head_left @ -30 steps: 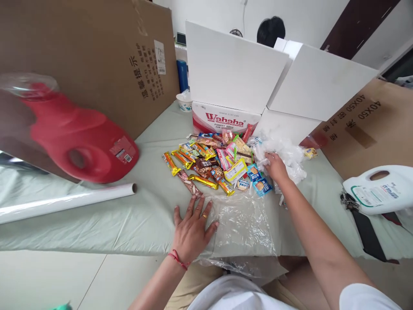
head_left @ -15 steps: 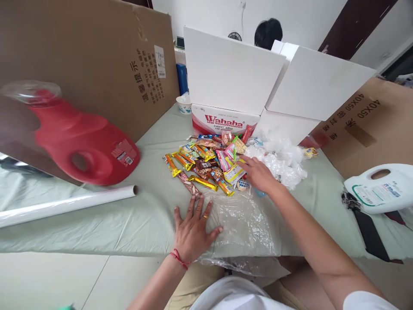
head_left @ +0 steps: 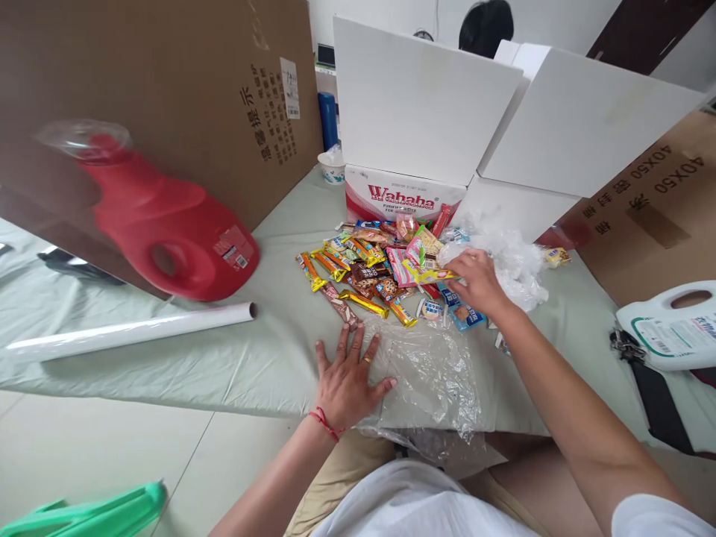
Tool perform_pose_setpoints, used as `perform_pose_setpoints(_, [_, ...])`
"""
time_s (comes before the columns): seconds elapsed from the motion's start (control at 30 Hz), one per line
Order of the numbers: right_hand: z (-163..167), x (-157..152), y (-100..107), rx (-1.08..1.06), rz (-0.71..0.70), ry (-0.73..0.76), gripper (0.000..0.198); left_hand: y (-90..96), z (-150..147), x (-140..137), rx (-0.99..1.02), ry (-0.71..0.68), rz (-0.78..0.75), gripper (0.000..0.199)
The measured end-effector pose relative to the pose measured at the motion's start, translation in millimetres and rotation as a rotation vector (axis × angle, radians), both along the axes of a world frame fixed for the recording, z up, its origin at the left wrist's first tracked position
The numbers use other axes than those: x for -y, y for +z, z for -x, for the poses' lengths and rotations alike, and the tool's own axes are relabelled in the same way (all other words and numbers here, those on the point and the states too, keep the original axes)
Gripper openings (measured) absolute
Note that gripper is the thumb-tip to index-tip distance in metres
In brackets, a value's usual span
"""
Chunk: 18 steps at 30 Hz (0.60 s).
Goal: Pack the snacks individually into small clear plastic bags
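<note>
My left hand (head_left: 350, 379) lies flat with fingers spread on the cloth, at the left edge of a clear plastic bag (head_left: 430, 373). Its fingertips reach a brown wrapped bar (head_left: 337, 304). Over the right side of a pile of wrapped snacks, my right hand (head_left: 475, 280) pinches a yellow snack packet (head_left: 435, 275), seen nearly edge-on. Below that hand are blue snack packets (head_left: 468, 316) and a round white-and-blue packet (head_left: 430, 309). Gold-wrapped bars (head_left: 363, 303) and a pink packet (head_left: 400, 266) lie further left in the pile.
Crumpled clear plastic (head_left: 517, 272) lies right of the pile. Behind stands an open white Wahaha carton (head_left: 403, 195). A red jug (head_left: 173, 224) and white roll (head_left: 139, 328) are left; a white jug (head_left: 671, 328) is right. Someone's head (head_left: 485, 28) shows behind the carton.
My right hand has moved a little right and lifted the yellow packet, uncovering the blue packets. The left hand stays flat on the table. The whole view has shifted slightly.
</note>
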State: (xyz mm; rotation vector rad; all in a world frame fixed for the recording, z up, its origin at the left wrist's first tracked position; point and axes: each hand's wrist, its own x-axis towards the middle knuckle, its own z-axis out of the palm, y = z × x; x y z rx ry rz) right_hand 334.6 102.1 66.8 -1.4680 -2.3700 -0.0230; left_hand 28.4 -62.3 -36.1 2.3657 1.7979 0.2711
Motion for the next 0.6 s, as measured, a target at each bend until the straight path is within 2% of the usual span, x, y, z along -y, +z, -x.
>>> perform_pose_setpoints(0.07, [-6.6,13.7,14.9,-0.209,0.075,-0.025,0.033,1.0,-0.8,-0.1,0.009,-0.001,0.005,0.084])
perform_pose_setpoints(0.1, [-8.3,22.6,21.0,-0.306,0.198,-0.011,0.036,1.1,-0.9,-0.2,0.013,-0.002,0.009,0.086])
perform_pose_setpoints(0.2, [-3.3,52.8,28.2,-0.476,0.749,0.167,0.049,0.9,-0.7,-0.5,0.014,0.004,0.03,0.093])
perform_pose_setpoints(0.27, [8.0,70.1,21.6,-0.489,1.002,0.298,0.05,0.4,-0.7,-0.5,0.003,0.009,0.043,0.097])
perform_pose_setpoints(0.37, [27.6,85.1,-0.4,-0.46,1.116,0.4,0.044,-1.2,-0.9,-0.3,0.001,0.006,0.037,0.098])
perform_pose_setpoints(0.5, [43.8,91.2,-30.9,-0.478,1.138,0.395,0.045,-3.1,-0.8,0.0,-0.003,0.009,0.035,0.094])
perform_pose_setpoints(0.6, [48.7,94.5,-44.8,-0.513,1.161,0.405,0.051,-2.1,-0.3,-0.2,-0.009,0.01,0.044,0.088])
